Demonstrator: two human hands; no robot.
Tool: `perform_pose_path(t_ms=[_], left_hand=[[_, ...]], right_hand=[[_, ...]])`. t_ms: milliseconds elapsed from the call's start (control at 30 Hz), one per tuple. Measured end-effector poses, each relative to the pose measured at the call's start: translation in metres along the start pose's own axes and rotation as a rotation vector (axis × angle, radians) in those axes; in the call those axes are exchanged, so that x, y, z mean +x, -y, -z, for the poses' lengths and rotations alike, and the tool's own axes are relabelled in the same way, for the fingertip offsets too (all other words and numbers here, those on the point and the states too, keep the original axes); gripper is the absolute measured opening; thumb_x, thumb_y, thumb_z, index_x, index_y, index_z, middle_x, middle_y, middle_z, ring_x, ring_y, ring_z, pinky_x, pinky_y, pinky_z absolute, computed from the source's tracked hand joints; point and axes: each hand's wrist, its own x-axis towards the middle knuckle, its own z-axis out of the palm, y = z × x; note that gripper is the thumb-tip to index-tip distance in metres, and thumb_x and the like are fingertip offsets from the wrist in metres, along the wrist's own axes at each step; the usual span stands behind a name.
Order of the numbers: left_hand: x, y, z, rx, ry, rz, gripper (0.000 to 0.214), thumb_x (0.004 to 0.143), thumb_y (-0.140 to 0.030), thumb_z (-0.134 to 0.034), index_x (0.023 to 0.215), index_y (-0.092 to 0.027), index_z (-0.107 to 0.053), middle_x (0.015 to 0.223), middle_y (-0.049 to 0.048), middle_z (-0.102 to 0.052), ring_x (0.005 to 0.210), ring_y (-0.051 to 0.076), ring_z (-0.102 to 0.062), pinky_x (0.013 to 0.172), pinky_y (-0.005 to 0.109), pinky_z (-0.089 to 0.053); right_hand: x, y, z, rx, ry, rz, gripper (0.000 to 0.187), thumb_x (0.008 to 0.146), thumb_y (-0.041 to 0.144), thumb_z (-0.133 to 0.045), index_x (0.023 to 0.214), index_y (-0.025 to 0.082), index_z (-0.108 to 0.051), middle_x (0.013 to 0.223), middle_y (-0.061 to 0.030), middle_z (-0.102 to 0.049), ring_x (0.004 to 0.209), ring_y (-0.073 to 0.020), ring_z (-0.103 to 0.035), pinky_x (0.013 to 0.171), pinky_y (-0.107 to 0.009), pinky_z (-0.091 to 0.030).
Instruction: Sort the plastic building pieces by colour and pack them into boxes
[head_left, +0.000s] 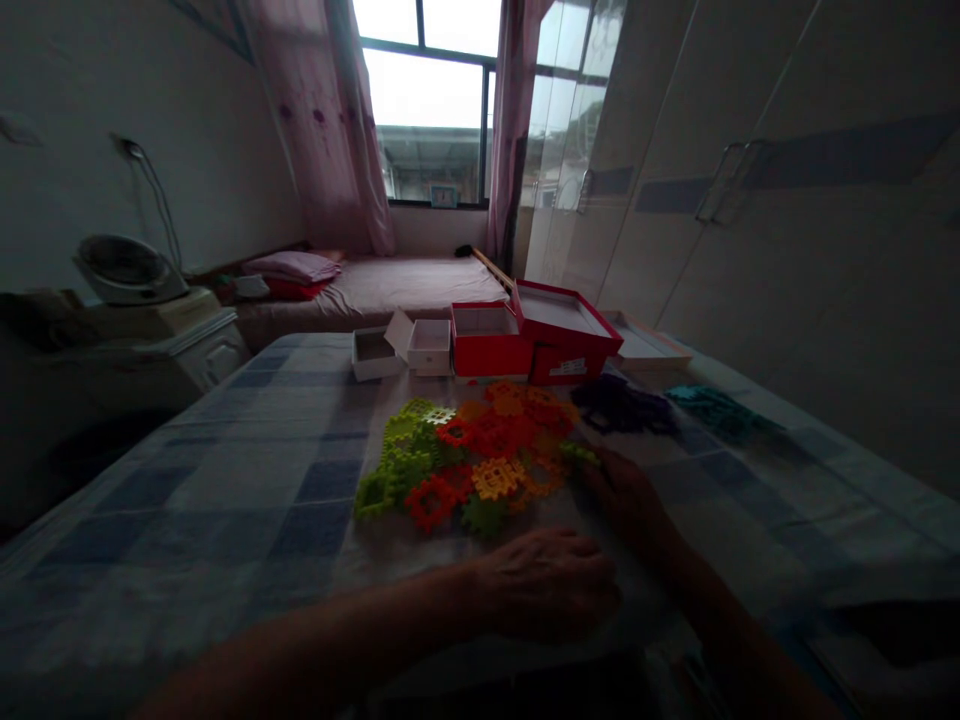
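While L hand (551, 585) curls closed, palm down, R hand (621, 495) extends fwd, fingers pinching green pc (579, 454)

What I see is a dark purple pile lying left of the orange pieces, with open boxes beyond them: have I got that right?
Not quite: the head view shows the dark purple pile lying right of the orange pieces. Open boxes do stand beyond them.
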Motion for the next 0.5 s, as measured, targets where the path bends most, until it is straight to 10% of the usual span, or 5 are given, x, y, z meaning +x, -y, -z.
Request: perform_pose_path(t_ms=[300, 500], left_hand=[[-0.014, 0.034, -0.012, -0.091, -0.094, 0.281, 0.014, 0.086, -0.020, -0.043, 0.088, -0.017, -0.057, 0.089, 0.0046, -0.058, 0.080, 0.014, -0.053, 0.070, 0.027, -0.045], [-0.023, 0.049, 0.003, -0.124, -0.359, 0.400, 0.023, 0.087, -0.015, -0.040, 0.097, -0.018, -0.060, 0.090, 0.0052, -0.062, 0.085, 0.014, -0.057, 0.074, 0.025, -0.048]], right_hand=[[-0.001, 0.008, 0.010, 0.086, -0.055, -0.162, 0.035, 0.088, 0.042, -0.033, 0.100, 0.017, -0.055, 0.084, -0.0098, -0.067, 0.073, -0.0214, -0.063, 0.066, -0.031, -0.045], [-0.004, 0.012, 0.012, 0.119, -0.112, -0.253, 0.036, 0.087, 0.047, -0.033, 0.094, 0.018, -0.052, 0.075, -0.0070, -0.063, 0.064, -0.0197, -0.059, 0.057, -0.028, -0.041]])
